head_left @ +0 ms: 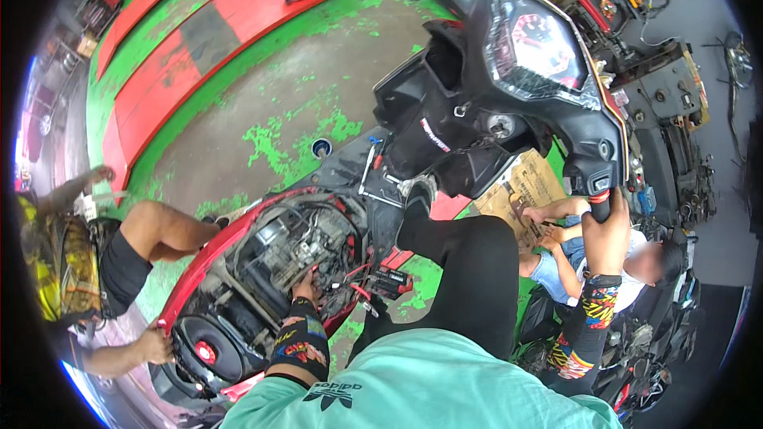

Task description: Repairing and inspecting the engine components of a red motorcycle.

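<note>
A motor scooter stands under me with its seat off, and its engine [306,242] shows inside the red rear body [208,258]. My left hand [306,287] reaches in at the right edge of this opening, near the engine and some red wires; its fingertips are too small and partly hidden to read. At the far right, my right hand [608,230] is wrapped round the black handlebar grip [599,208]. Between the handlebars sits the instrument cluster [544,46]. Beside the opening, next to my leg, is a black battery [391,281] with red leads near it.
Hand tools [368,167] lie on the footboard. On the left, another person's hand [155,345] holds the scooter's tail near the red fuel cap [205,352]. A person [632,266] sits at the right by cardboard [524,195]. Red ramps [179,56] cross the green floor.
</note>
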### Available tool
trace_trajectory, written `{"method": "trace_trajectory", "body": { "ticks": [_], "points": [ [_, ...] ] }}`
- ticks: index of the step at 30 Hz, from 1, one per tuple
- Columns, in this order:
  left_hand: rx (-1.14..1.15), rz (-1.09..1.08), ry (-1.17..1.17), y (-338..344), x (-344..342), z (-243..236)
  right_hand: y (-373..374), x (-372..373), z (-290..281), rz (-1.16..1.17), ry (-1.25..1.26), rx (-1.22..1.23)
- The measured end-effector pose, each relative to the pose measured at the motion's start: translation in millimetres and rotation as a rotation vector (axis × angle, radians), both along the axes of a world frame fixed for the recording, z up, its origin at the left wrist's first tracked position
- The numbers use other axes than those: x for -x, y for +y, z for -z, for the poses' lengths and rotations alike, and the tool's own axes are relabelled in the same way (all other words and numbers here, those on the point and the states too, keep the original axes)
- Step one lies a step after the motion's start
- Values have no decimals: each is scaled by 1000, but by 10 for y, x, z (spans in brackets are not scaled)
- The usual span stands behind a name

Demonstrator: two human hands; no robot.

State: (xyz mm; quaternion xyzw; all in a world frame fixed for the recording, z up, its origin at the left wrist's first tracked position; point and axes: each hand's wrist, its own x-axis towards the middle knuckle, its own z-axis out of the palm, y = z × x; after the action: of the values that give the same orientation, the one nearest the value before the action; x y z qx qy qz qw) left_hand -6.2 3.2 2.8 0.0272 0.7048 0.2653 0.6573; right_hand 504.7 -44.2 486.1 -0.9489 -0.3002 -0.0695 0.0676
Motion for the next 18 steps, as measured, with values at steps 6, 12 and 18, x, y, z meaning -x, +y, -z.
{"method": "trace_trajectory", "body": {
  "ticks": [6,12,18],
  "points": [
    [18,15,-45,45,27,42,-98,-104,99,-74,-68,-16],
    [-1,27,-58,32,19,54,-195,-185,144,-107,-107,-5],
    [12,36,-83,-9,111,98,-217,-122,221,-181,-279,-18]
  ]
}}
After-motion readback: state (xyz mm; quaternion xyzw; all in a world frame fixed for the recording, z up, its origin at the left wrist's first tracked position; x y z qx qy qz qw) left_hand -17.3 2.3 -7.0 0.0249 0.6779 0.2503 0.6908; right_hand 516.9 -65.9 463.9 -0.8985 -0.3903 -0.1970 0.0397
